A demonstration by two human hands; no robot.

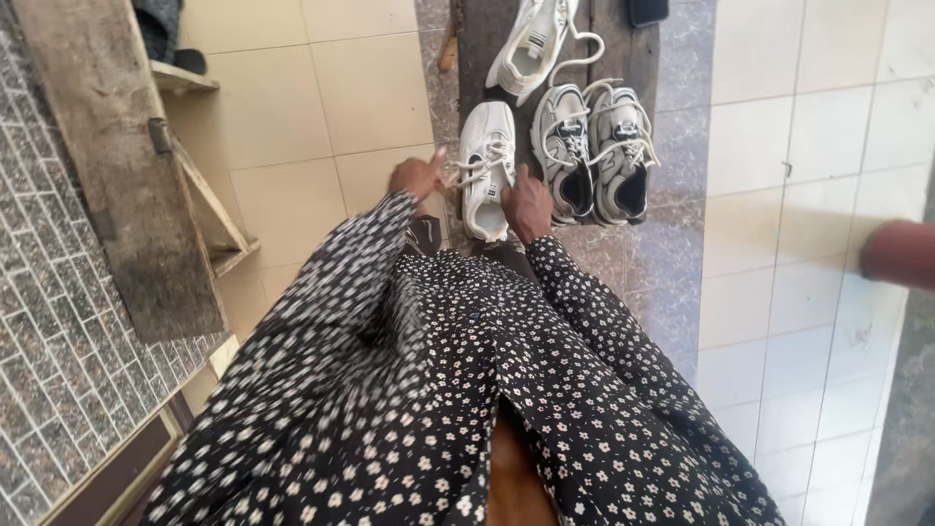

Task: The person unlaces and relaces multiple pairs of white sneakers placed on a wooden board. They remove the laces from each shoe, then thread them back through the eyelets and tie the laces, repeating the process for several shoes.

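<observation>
A white sneaker (486,166) with loose white laces stands on a dark strip of floor. My left hand (417,176) is at its left side, pinching a lace end between fingers. Against the shoe's right side rests my right hand (529,206), fingers curled and one finger raised; whether it grips the shoe is unclear. Both my arms wear black sleeves with small white flowers. A pair of grey and white sneakers (599,151) stands just right of the white one, and another white sneaker (531,44) lies tilted behind them.
A weathered wooden plank and frame (127,166) lean against a grey brick wall (49,370) on the left. Cream floor tiles (808,195) spread to the right. Another person's arm (901,253) enters at the right edge.
</observation>
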